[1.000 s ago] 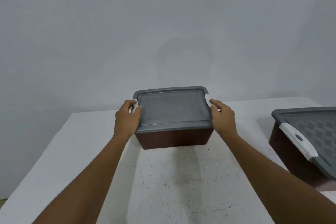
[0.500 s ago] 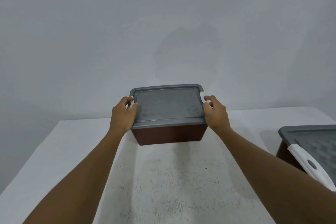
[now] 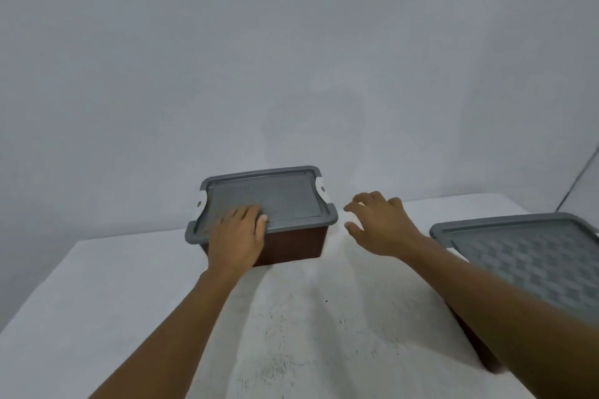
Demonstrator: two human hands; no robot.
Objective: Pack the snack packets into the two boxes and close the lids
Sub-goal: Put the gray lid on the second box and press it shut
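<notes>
A brown box (image 3: 291, 244) with a grey lid (image 3: 275, 196) on it stands at the far middle of the white table (image 3: 97, 285). White latches show at the lid's left and right ends. My left hand (image 3: 238, 236) lies flat on the lid's near left part, fingers straight. My right hand (image 3: 379, 225) hovers just right of the box with fingers spread and loose, holding nothing. A second brown box with a grey patterned lid (image 3: 525, 259) sits at the right, partly behind my right forearm. No snack packets are in view.
A plain grey wall (image 3: 291, 58) rises right behind the table's far edge. The table's left edge slants down toward the near left. Bare tabletop lies between my two forearms.
Both hands let go of the box's ends. My left hand moved onto the lid; my right hand drew away to the right. The box now stands on the table, farther left in view.
</notes>
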